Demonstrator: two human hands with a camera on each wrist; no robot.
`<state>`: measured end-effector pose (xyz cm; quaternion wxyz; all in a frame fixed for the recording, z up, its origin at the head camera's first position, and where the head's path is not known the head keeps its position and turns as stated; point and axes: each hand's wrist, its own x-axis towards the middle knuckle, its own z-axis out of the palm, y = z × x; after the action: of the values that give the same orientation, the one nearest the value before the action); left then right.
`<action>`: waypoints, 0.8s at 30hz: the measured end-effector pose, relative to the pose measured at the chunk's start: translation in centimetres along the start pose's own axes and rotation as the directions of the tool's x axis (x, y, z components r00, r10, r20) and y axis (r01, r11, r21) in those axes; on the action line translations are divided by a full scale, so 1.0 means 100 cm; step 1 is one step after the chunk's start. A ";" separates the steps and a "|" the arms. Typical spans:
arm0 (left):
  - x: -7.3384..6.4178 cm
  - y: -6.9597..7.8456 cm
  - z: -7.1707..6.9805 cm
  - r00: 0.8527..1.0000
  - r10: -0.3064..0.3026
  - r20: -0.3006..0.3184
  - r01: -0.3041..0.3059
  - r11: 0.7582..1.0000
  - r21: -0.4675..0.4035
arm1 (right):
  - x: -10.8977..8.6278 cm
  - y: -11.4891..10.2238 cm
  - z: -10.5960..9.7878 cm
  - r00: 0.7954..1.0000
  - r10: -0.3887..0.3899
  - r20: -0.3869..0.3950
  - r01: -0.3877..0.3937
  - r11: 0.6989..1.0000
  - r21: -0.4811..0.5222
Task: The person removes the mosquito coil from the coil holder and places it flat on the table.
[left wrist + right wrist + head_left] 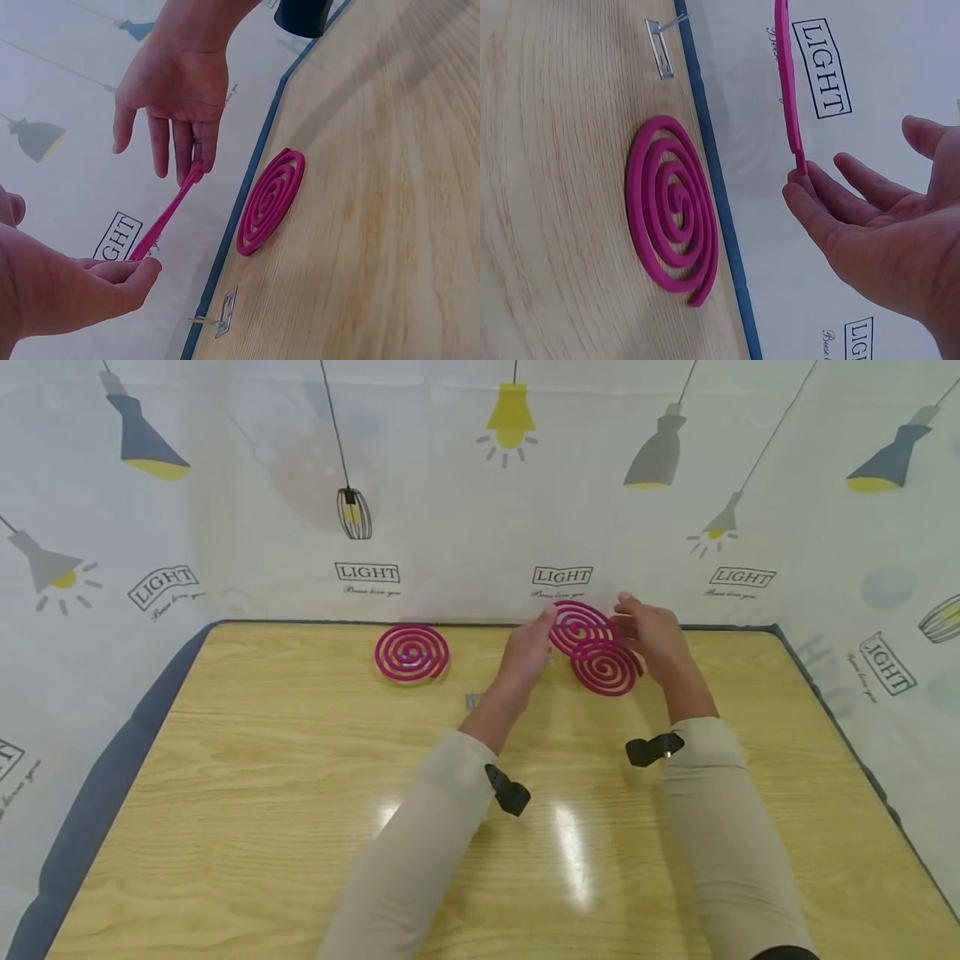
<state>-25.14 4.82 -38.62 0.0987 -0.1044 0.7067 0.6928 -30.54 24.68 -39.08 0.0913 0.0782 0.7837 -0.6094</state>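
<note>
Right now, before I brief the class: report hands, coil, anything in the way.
Left hand pinching raised coil; right hand touching its opposite edge. Raised coil off the table. Second coil flat on table nearby; nothing else between the hands.

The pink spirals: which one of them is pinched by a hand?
The raised spiral, pinched at its edge by the left hand. In the head view, the leftmost spiral and the lowest spiral are touched by no hand.

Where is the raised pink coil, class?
In the head view, the raised pink coil is right of centre, between the left hand and right hand, near the table's far edge.
</note>
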 end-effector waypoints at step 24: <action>-0.018 -0.005 0.050 0.998 0.024 0.054 -0.027 0.997 0.066 | 0.000 0.012 -0.042 0.998 0.018 -0.053 -0.021 0.998 -0.056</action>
<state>-23.27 9.84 -38.71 0.1121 -0.0735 0.7279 0.6725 -30.43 29.04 -39.17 0.0788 0.0989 0.8019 -0.5839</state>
